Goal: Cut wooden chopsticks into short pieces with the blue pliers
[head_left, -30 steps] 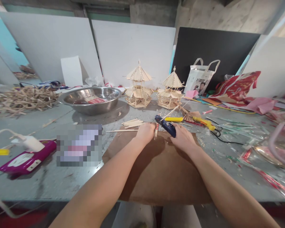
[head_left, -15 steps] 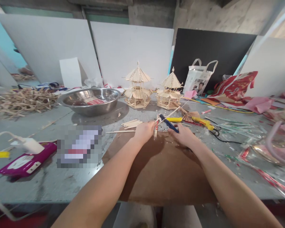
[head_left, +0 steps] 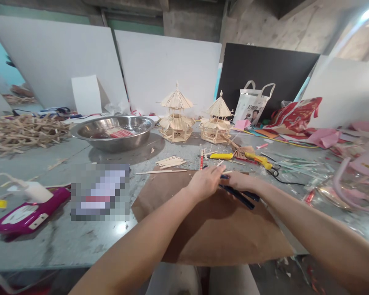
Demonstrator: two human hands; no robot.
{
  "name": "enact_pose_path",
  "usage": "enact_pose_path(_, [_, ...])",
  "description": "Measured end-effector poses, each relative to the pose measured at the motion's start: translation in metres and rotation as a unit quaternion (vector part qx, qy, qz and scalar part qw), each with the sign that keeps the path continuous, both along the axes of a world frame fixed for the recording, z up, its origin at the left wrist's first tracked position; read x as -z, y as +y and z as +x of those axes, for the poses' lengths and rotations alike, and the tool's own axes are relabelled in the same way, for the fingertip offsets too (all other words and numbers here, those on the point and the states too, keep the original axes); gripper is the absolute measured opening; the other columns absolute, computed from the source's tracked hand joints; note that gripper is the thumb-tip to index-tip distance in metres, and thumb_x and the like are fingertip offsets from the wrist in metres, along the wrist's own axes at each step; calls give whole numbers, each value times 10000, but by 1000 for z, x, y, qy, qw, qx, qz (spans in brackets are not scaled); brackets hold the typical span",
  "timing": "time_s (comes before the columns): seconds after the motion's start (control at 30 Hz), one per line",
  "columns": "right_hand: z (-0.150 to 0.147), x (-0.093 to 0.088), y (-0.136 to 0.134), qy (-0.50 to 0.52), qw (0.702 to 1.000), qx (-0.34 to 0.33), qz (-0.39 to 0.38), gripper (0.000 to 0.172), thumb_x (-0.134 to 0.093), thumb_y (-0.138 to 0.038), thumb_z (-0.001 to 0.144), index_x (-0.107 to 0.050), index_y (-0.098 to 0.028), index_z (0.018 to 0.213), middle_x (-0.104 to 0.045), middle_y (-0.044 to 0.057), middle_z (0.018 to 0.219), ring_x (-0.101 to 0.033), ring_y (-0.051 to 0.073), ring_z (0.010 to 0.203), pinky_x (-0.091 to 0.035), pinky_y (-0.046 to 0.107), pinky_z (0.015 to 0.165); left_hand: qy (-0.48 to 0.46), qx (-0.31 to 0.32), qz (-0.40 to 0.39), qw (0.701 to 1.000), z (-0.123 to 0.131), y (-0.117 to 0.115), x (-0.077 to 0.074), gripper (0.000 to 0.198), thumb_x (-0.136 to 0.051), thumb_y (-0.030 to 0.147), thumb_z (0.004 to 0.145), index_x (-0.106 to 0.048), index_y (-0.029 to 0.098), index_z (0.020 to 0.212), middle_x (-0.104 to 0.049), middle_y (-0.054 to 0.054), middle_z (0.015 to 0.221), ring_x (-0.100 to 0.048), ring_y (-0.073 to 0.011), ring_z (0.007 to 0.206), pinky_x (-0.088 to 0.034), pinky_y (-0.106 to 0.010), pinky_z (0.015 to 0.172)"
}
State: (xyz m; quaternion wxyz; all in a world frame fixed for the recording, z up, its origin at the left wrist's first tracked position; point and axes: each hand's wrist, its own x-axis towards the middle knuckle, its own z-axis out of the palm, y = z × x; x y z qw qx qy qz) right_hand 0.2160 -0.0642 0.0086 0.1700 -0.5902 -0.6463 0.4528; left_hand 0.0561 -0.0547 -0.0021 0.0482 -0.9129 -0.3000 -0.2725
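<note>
My two hands meet over a brown cardboard sheet (head_left: 215, 233) on the grey table. My right hand (head_left: 241, 182) is closed on a blue-handled cutter (head_left: 244, 197), whose handles stick out to the lower right. My left hand (head_left: 206, 183) lies next to it with fingers stretched toward the cutter's head, touching it. Just beyond the hands, a thin red-and-white stick (head_left: 201, 159) lies on the table, and loose wooden sticks (head_left: 169, 162) lie to its left.
Two stick-built pavilion models (head_left: 176, 114) (head_left: 217, 121) stand behind. A steel bowl (head_left: 113, 132) sits at the back left, near a heap of wood strips (head_left: 24, 133). A yellow tool (head_left: 221, 156), a yellow glue gun (head_left: 260, 159), plastic wrappers and bags lie on the right. A magenta device (head_left: 24, 213) lies on the left.
My hands have drawn back toward me onto the cardboard. The red-and-white stick has left my left hand and lies on the table. The cutter has turned, handles now pointing lower right.
</note>
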Motion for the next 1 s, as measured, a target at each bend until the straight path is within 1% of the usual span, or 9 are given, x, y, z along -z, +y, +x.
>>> enact_pose_path(0.07, [-2, 3, -2, -22, 1000, -18, -12, 202, -557, -378, 615, -534, -179, 586, -534, -4, 428, -421, 95, 299, -330, 217, 316, -2, 60, -14, 998, 10, -8, 7, 365, -299, 168, 803, -349, 116, 1161, -497, -125, 1118, -460, -156, 1035, -383, -280, 845])
enact_pose_path(0.17, [-4, 5, -1, -71, 996, -50, -15, 157, -483, -297, 656, -563, -165, 625, -544, 5, 444, -441, 100, 331, -346, 213, 337, -27, 73, -59, 995, 18, -12, 16, 342, -275, 169, 811, -350, 116, 1141, -522, -118, 1088, -496, -153, 991, -415, -289, 818])
enact_pose_path(0.33, [-7, 1, 4, -177, 971, -103, 121, 188, -459, -193, 655, -625, -186, 741, -649, 42, 728, -559, 155, 607, -409, 219, 508, -20, 53, -88, 994, 16, -11, 18, 349, -286, 161, 794, -381, 110, 1126, -572, -98, 1013, -552, -162, 893, -449, -298, 764])
enact_pose_path(0.5, [-6, 2, 3, -281, 941, -90, 164, 238, -423, -238, 687, -645, -206, 768, -644, 52, 888, -568, 186, 785, -394, 247, 654, -5, 50, -80, 996, 14, -11, 19, 392, -304, 140, 763, -375, 78, 1144, -556, -117, 1053, -541, -162, 927, -434, -293, 809])
enact_pose_path(0.73, [0, -3, -17, -393, 902, -43, 173, 309, -431, -370, 683, -643, -177, 798, -643, 115, 839, -584, 242, 779, -375, 272, 586, 1, 79, -71, 994, 18, -10, 20, 375, -313, 92, 723, -412, 110, 1084, -565, -89, 1018, -519, -143, 957, -417, -271, 831])
enact_pose_path(0.83, [12, -9, -27, -380, 905, -54, 181, 351, -483, -453, 644, -626, -189, 824, -639, 96, 834, -578, 242, 758, -374, 282, 585, 10, 98, -62, 993, 18, -11, 19, 372, -327, 82, 703, -432, 116, 1058, -553, -81, 1029, -494, -137, 989, -391, -264, 866])
enact_pose_path(0.9, [25, -17, -33, -325, 927, -62, 176, 372, -539, -482, 592, -609, -201, 827, -635, 69, 817, -569, 221, 728, -378, 274, 569, 20, 110, -48, 993, 19, -11, 19, 369, -331, 87, 704, -440, 123, 1054, -544, -74, 1042, -477, -132, 1013, -371, -261, 893])
enact_pose_path(0.97, [36, -29, -38, -207, 964, -46, 161, 350, -595, -441, 558, -592, -203, 814, -624, 33, 758, -553, 165, 662, -379, 236, 530, 30, 112, -29, 993, 19, -12, 20, 371, -333, 102, 715, -440, 125, 1070, -540, -72, 1058, -465, -134, 1034, -357, -264, 911])
enact_pose_path(1.0, [39, -36, -40, -133, 978, -12, 163, 315, -609, -421, 551, -584, -196, 770, -606, 15, 695, -533, 134, 600, -367, 214, 485, 32, 108, -19, 993, 19, -12, 21, 373, -334, 111, 721, -440, 119, 1079, -536, -75, 1069, -457, -139, 1047, -351, -267, 920])
